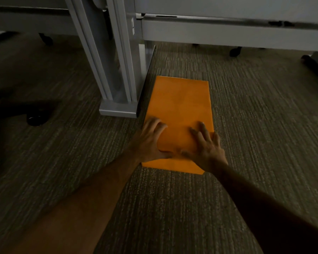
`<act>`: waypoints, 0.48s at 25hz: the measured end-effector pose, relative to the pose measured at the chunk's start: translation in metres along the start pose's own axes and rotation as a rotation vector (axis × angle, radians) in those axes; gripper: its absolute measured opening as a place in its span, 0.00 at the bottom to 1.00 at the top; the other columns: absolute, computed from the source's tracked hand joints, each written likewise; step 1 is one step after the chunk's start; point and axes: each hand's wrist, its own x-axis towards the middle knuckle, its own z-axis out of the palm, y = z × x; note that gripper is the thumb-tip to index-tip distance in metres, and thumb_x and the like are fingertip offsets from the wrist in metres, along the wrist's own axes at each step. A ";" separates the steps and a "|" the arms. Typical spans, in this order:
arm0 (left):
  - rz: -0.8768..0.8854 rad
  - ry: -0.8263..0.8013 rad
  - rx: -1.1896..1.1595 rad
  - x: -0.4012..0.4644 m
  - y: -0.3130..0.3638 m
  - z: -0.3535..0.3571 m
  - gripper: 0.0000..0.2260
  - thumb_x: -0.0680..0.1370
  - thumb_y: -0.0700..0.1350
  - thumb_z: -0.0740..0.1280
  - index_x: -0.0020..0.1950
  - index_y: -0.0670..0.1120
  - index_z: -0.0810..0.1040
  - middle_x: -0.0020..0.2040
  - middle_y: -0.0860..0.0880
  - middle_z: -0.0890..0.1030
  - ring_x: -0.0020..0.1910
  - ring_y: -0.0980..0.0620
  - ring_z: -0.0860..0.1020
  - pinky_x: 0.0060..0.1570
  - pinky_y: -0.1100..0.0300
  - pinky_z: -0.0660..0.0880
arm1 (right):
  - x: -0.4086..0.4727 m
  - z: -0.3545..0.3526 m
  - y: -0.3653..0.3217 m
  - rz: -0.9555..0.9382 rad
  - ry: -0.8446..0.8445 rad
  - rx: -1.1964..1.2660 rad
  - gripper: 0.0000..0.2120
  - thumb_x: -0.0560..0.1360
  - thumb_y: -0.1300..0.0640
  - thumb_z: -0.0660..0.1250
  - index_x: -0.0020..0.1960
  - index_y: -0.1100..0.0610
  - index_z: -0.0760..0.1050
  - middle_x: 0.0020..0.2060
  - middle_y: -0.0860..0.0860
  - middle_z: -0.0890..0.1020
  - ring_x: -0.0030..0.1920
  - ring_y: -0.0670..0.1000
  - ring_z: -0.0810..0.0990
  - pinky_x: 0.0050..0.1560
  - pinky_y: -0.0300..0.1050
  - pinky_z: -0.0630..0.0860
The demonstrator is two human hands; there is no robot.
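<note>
An orange envelope (180, 105) lies flat on the carpet, its long side running away from me. My left hand (149, 142) rests on its near left part, fingers spread and slightly bent, thumb lying along the lower flap. My right hand (207, 145) presses on the near right part with fingers spread and nearly straight. Both thumbs meet near the envelope's near end, where a folded flap (173, 165) shows below the hands.
A grey metal desk leg (117, 107) stands on the carpet right beside the envelope's left edge. A grey panel (228, 33) runs along the back. A dark chair base with a caster (34, 119) sits at left; another dark object (314, 63) is at far right.
</note>
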 end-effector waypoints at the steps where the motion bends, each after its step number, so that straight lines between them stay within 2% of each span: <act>1: -0.041 -0.033 0.003 -0.001 0.001 0.000 0.51 0.61 0.83 0.58 0.77 0.56 0.60 0.78 0.52 0.59 0.78 0.43 0.55 0.65 0.35 0.70 | 0.001 0.001 0.001 0.004 -0.001 0.035 0.47 0.62 0.15 0.45 0.77 0.31 0.46 0.81 0.39 0.43 0.78 0.66 0.47 0.66 0.74 0.67; 2: -0.094 -0.079 -0.004 -0.004 0.004 0.001 0.52 0.60 0.84 0.56 0.79 0.58 0.56 0.80 0.55 0.55 0.80 0.42 0.49 0.68 0.33 0.65 | 0.002 0.001 0.002 0.006 0.008 0.058 0.43 0.65 0.16 0.41 0.76 0.31 0.47 0.81 0.40 0.44 0.79 0.67 0.47 0.68 0.74 0.65; 4: -0.189 -0.153 -0.027 -0.009 0.009 0.001 0.53 0.60 0.84 0.55 0.80 0.62 0.48 0.82 0.61 0.46 0.80 0.40 0.40 0.69 0.30 0.58 | 0.005 0.001 0.003 -0.004 0.011 0.062 0.38 0.69 0.19 0.40 0.76 0.30 0.48 0.82 0.42 0.45 0.79 0.66 0.47 0.70 0.73 0.63; 7: -0.232 -0.201 0.014 -0.012 0.013 -0.001 0.53 0.60 0.85 0.51 0.79 0.64 0.43 0.82 0.61 0.42 0.79 0.36 0.37 0.70 0.26 0.52 | 0.006 0.001 -0.002 0.091 0.073 0.163 0.35 0.70 0.20 0.51 0.73 0.32 0.56 0.78 0.46 0.52 0.77 0.65 0.54 0.65 0.71 0.69; 9: -0.252 -0.223 0.105 -0.015 0.020 -0.008 0.52 0.60 0.86 0.45 0.80 0.63 0.43 0.83 0.54 0.44 0.79 0.37 0.40 0.70 0.26 0.47 | 0.000 0.001 -0.012 0.228 0.175 0.278 0.41 0.68 0.21 0.59 0.72 0.44 0.58 0.73 0.52 0.58 0.73 0.64 0.61 0.62 0.68 0.73; 11: -0.271 -0.213 0.181 -0.020 0.030 -0.014 0.51 0.63 0.84 0.44 0.80 0.58 0.49 0.81 0.46 0.52 0.79 0.39 0.50 0.70 0.30 0.52 | -0.006 -0.001 -0.023 0.351 0.212 0.357 0.46 0.66 0.24 0.65 0.73 0.50 0.58 0.73 0.56 0.60 0.72 0.63 0.65 0.63 0.68 0.73; 12: -0.282 -0.200 0.160 -0.022 0.035 -0.016 0.50 0.65 0.82 0.49 0.80 0.55 0.53 0.80 0.45 0.55 0.77 0.39 0.54 0.70 0.33 0.57 | -0.008 -0.003 -0.026 0.368 0.214 0.376 0.47 0.67 0.26 0.67 0.74 0.52 0.58 0.74 0.57 0.60 0.72 0.63 0.66 0.63 0.68 0.73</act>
